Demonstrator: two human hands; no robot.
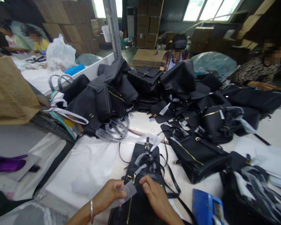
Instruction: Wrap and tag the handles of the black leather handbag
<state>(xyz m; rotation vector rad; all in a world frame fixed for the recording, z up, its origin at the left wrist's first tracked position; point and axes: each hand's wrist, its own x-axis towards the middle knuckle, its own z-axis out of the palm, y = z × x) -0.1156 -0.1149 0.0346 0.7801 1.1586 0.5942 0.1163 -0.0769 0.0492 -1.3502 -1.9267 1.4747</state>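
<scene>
Black bag [140, 209]: soft, limp, probably light, best gripped at its top edge | left hand [110, 193] pinches flimsy clear film [129, 190] | right hand [156, 196] curled on bag, grip unclear

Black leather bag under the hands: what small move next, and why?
Probably lay the translucent film slip, pinched in the left hand, over the gold metal fitting beside it: the right hand rests on the black leather bag there, and its straps above are already film-wrapped.
</scene>
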